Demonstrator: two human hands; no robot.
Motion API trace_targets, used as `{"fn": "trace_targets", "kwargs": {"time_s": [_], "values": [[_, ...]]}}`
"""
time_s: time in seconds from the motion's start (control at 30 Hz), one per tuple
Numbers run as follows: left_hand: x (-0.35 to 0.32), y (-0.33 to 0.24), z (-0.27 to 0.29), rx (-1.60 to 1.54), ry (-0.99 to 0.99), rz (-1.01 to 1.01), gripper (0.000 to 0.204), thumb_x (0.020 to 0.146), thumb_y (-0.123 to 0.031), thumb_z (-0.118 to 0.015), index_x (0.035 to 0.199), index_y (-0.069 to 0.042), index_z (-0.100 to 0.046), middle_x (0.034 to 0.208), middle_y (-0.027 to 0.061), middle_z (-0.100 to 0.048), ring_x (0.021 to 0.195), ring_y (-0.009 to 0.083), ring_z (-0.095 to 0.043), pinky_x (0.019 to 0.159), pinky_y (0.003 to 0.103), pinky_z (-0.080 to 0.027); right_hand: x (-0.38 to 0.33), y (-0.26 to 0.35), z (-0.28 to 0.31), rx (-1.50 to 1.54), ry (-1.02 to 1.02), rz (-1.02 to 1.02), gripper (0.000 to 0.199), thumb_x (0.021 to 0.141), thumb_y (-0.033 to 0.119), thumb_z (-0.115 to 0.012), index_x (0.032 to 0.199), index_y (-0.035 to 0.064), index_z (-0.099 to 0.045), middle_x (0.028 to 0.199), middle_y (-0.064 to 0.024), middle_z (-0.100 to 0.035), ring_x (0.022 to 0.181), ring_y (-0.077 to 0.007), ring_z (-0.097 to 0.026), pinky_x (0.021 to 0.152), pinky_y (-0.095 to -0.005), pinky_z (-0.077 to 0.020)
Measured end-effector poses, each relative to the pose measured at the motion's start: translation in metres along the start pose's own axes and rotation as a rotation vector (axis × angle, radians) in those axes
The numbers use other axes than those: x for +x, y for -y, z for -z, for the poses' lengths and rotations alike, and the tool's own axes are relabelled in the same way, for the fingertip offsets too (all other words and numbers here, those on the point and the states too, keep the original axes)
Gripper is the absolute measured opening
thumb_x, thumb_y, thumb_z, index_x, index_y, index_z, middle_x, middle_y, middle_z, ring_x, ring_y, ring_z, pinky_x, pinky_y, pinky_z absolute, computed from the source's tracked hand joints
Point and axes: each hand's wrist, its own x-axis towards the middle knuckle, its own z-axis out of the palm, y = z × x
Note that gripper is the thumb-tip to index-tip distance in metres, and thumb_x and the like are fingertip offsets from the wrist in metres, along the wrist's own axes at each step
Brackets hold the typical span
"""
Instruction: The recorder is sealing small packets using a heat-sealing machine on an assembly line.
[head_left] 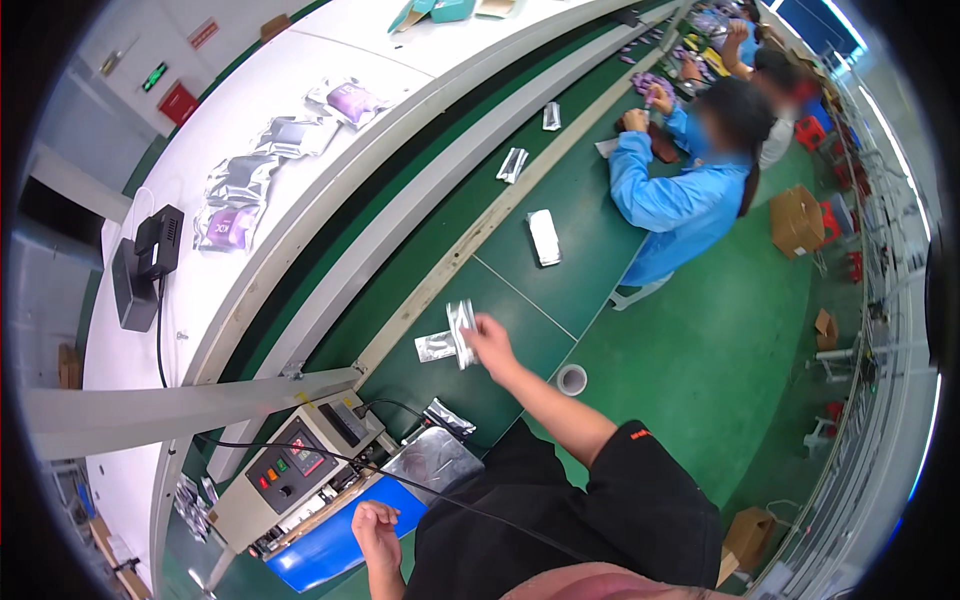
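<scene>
My right hand (488,345) is closed on a silver foil pouch (460,330) over the green bench. Another foil pouch (433,347) lies flat beside it, partly overlapped by the held one. My left hand (378,525) hovers by the blue panel of a grey sealing machine (285,465), its fingers curled in and nothing visible in them. On the machine's metal shelf (435,462) nothing is gripped; a small foil pouch (450,415) rests at its far edge. Farther along the bench lies a white and silver packet (544,238).
Two more foil packets (512,165) (551,116) sit on the belt beyond a wooden rail (480,228). Filled silver pouches (240,185) lie on the white shelf. A black cable (410,485) crosses before me. A co-worker in blue (660,190) sits at the bench.
</scene>
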Motion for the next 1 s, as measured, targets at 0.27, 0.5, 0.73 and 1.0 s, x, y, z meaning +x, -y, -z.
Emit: {"fn": "trace_targets", "kwargs": {"time_s": [0.27, 0.5, 0.73, 1.0], "values": [[0.004, 0.002, 0.075, 0.125, 0.231, 0.139, 0.015, 0.088, -0.014, -0.055, 0.077, -0.005, -0.052, 0.069, 0.0017, -0.051, 0.061, 0.0106, -0.048, 0.065, 0.026, -0.042, -0.189, 0.007, -0.031, 0.148, -0.011, -0.096, 0.013, 0.085, 0.01, -0.063, 0.095, 0.0026, -0.058, 0.082, -0.0014, -0.061, 0.071, -0.0063, -0.056, 0.062, -0.0215, -0.0455], [-0.005, 0.018, 0.113, 0.373, 0.28, 0.148, 0.021, 0.091, -0.02, -0.056, 0.098, 0.0, -0.059, 0.08, 0.0024, -0.058, 0.072, 0.0102, -0.053, 0.068, 0.023, -0.043, -0.269, -0.004, -0.084, 0.15, 0.095, -0.254, 0.016, 0.085, 0.014, -0.064, 0.095, 0.0021, -0.058, 0.078, -0.0013, -0.061, 0.061, -0.0056, -0.054, 0.051, -0.022, -0.0429], [-0.001, 0.067, 0.137, 0.618, 0.197, -0.048, 0.031, 0.088, -0.017, -0.06, 0.113, 0.001, -0.056, 0.106, 0.0122, -0.062, 0.102, 0.0186, -0.058, 0.088, 0.031, -0.046, -0.26, -0.026, -0.106, -0.157, 0.234, -0.314, 0.014, 0.087, 0.015, -0.06, 0.078, 0.0069, -0.054, 0.062, -0.0004, -0.052, 0.053, -0.0094, -0.048, 0.047, -0.0262, -0.0407], [0.006, 0.089, 0.108, 0.181, -0.025, 0.102, 0.035, 0.088, -0.015, -0.062, 0.116, 0.004, -0.055, 0.105, 0.0102, -0.062, 0.093, 0.0147, -0.06, 0.079, 0.026, -0.048, -0.246, -0.03, -0.123, -0.212, 0.535, -0.46, 0.011, 0.089, 0.016, -0.059, 0.094, 0.0069, -0.057, 0.074, 0.0, -0.059, 0.057, -0.0079, -0.054, 0.05, -0.0235, -0.0448]]}}
